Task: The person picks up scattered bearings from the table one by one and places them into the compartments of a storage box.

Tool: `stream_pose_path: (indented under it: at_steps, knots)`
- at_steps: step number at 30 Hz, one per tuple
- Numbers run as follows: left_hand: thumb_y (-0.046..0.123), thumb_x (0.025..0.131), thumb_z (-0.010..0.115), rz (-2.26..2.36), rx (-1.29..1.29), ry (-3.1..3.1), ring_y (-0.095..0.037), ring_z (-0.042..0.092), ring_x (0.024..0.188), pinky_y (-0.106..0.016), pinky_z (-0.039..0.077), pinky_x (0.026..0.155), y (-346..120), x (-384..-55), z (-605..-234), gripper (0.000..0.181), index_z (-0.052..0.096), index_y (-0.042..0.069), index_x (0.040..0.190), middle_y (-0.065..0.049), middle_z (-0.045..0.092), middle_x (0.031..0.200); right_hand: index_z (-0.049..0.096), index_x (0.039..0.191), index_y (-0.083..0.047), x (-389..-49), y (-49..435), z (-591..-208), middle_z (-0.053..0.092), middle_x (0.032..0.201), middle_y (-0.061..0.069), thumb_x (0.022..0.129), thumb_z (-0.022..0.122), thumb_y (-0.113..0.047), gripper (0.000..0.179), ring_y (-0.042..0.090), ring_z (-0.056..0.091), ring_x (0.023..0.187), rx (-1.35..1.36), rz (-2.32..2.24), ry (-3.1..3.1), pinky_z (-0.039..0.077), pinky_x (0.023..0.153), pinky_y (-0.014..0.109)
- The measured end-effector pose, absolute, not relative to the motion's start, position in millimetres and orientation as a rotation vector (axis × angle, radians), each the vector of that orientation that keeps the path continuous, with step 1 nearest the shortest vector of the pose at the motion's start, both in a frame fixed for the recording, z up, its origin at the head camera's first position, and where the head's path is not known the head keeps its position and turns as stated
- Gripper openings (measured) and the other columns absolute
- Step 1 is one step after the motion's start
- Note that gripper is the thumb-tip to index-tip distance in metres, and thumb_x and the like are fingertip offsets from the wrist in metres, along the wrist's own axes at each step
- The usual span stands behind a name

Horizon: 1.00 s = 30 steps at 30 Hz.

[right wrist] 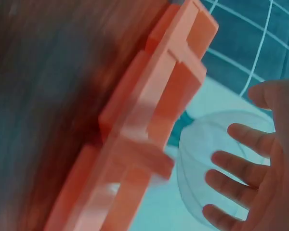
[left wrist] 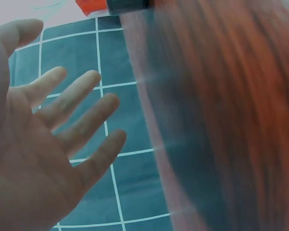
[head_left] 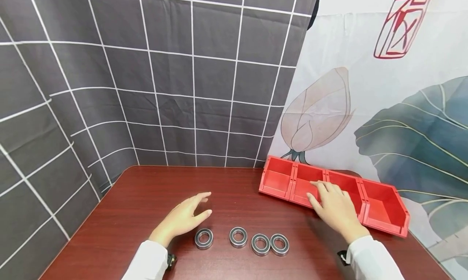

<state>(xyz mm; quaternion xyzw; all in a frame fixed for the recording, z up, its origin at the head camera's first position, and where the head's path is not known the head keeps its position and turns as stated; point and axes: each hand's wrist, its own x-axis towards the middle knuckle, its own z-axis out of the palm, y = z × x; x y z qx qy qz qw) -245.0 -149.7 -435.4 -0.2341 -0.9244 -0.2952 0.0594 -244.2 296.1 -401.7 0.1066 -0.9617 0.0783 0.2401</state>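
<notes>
The right hand (head_left: pixel 334 202) hides part of the third compartment from the left, so I cannot tell all that lies there; in the right wrist view motion blur softens the bins, and a pale patch low among them is hard to make out. The left wrist view cuts off a dark object (left wrist: pixel 127 6) at its top edge, and both white sleeves (head_left: pixel 146 261) run out of the head view at the near edge. The left hand (head_left: pixel 184 217) is held out over the left part of the reddish-brown wooden table (head_left: pixel 219 186), fingers extended and spread, thumb apart, with nothing in its grip. The right hand reaches toward the far right, fingers apart and loosely bent, likewise gripping nothing, above the near edge of a row of four red plastic bins (head_left: pixel 293 177). That row slants from far centre-right to nearer right; bare red floor shows in the leftmost and rightmost compartments. Four silver metal ring bearings with dark faces lie flat nearer the person: the leftmost bearing (head_left: pixel 204 246) just beside the left thumb, the second bearing (head_left: pixel 238 245) standing apart, the third bearing (head_left: pixel 261 252) and rightmost bearing (head_left: pixel 279 253) side by side.
</notes>
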Motion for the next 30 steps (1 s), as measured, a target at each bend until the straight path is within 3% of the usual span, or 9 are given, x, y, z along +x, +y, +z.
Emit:
stream_pose_path:
  at_steps: [7, 15, 25, 30]
  knots:
    - [0.043, 0.093, 0.061, -1.03, -0.694, -2.785, -0.018, 0.058, 0.119, -0.049, 0.043, 0.1, -148, -245, -436, 0.052, 0.048, 0.025, 0.14, -0.003, 0.063, 0.128, 0.053, 0.127, 0.0, -250, 327, -393, 0.045, 0.13, 0.028, 0.083, 0.071, -0.029, 0.056, 0.05, 0.04, 0.115, 0.16, 0.18, -2.629, 0.032, 0.091, 0.071]
    - [0.039, 0.094, 0.061, -1.108, -0.675, -2.761, -0.011, 0.064, 0.104, -0.043, 0.051, 0.088, -148, -244, -436, 0.042, 0.052, 0.029, 0.134, 0.002, 0.068, 0.116, 0.043, 0.129, 0.007, -257, 363, -402, 0.031, 0.133, 0.037, 0.081, 0.071, -0.031, 0.067, 0.058, 0.029, 0.115, -0.034, 0.213, -2.751, 0.031, 0.086, 0.075]
    - [0.04, 0.094, 0.06, -1.126, -0.681, -2.737, -0.008, 0.065, 0.098, -0.041, 0.053, 0.084, -147, -243, -436, 0.04, 0.053, 0.029, 0.132, 0.005, 0.069, 0.109, 0.035, 0.135, 0.014, -259, 391, -408, 0.033, 0.124, 0.04, 0.087, 0.065, -0.036, 0.075, 0.056, 0.034, 0.103, -0.137, 0.341, -2.82, 0.039, 0.077, 0.073]
    - [0.039, 0.094, 0.06, -1.127, -0.715, -2.737, -0.008, 0.065, 0.097, -0.04, 0.054, 0.083, -148, -243, -437, 0.041, 0.053, 0.027, 0.132, 0.003, 0.069, 0.108, 0.025, 0.14, 0.017, -262, 406, -410, 0.031, 0.126, 0.042, 0.093, 0.055, -0.045, 0.083, 0.058, 0.034, 0.106, -0.157, 0.492, -2.876, 0.041, 0.079, 0.073]
